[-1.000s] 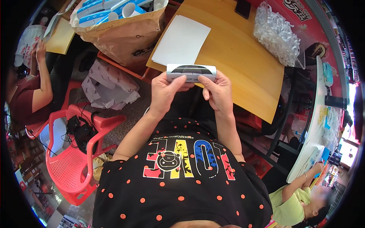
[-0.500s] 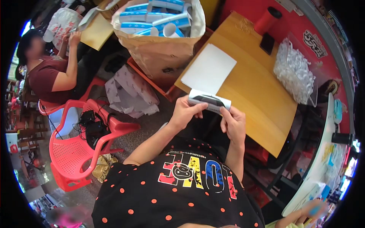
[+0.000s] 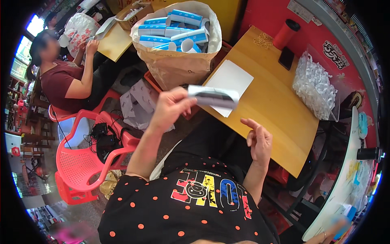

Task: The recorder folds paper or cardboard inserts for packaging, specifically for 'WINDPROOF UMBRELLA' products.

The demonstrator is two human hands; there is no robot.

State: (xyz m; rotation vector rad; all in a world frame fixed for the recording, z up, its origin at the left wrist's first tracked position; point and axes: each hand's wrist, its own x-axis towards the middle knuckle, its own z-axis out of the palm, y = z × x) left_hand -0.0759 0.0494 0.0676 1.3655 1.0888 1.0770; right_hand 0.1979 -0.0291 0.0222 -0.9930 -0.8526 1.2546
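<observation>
My left hand [image 3: 174,107] pinches one end of a rolled paper tube [image 3: 215,96], white with a dark printed band and slightly blurred by motion. The tube is held out level over the near left edge of the wooden table [image 3: 272,118]. Behind it lies a stack of white paper sheets [image 3: 235,77], partly covered by the tube. My right hand [image 3: 258,140] is apart from the tube, held in front of the table's near edge with the index finger stretched out and nothing in it. Beyond my left hand stands a large brown paper bag [image 3: 174,69] full of blue-and-white paper rolls [image 3: 191,36].
On the table are a red cylinder [image 3: 286,33], a black phone [image 3: 286,57], rubber bands [image 3: 263,40] and a clear bin of white strips [image 3: 315,85]. A red plastic chair [image 3: 85,162] with black cables stands at left. Another person [image 3: 67,79] sits beyond it.
My right hand has let go of the paper tube and drawn back toward me. My left hand has carried the tube left and away from me, toward the bag.
</observation>
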